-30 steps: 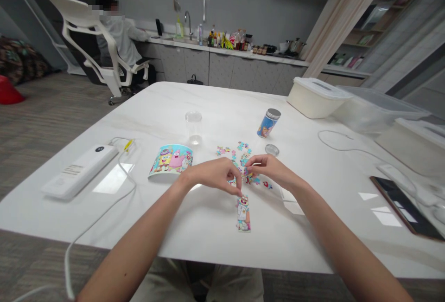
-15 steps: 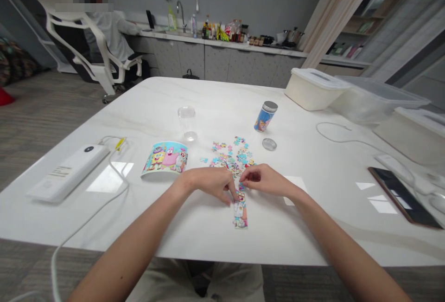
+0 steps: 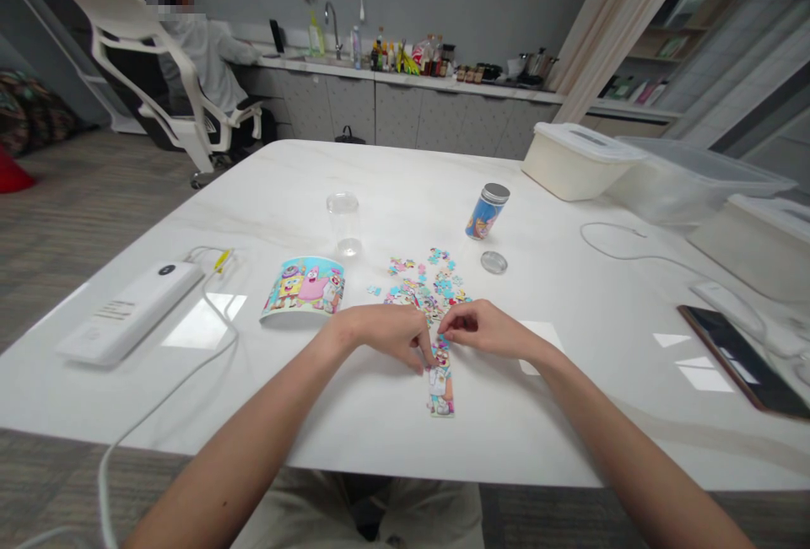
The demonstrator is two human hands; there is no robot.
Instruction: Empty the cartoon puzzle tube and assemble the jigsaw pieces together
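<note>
1. Clearly, in the head view, the strip (image 3: 441, 393) of joined puzzle pieces lies just on the wearer's side of the hands, between them and the counter's near edge. Its long axis runs away from the wearer, towards the pile (image 3: 414, 289) of loose pieces.
2. Both hands meet its far part: the left hand (image 3: 400, 334) comes in from the left, the right hand (image 3: 474, 328) from the right.
3. The left has its index fingertip on the strip's upper left side, the other fingers loosely bent, grasping nothing that shows. The right has thumb and finger brought together on a small blue piece (image 3: 441, 337) at the far end.
4. The counter (image 3: 380, 448) is white, glossy and faintly veined. Beyond the hands lie the pile, a lid (image 3: 494, 262), a tilted-looking can (image 3: 487, 213) and a clear jar (image 3: 344, 222). A curved picture (image 3: 304, 286) is left of the pile.
5. A white device (image 3: 132, 313) sits far left, a dark tablet (image 3: 747, 361) and boxes (image 3: 573, 165) right.
6. Behind, a person in grey (image 3: 201, 60) sits at kitchen cabinets (image 3: 436, 119).
</note>
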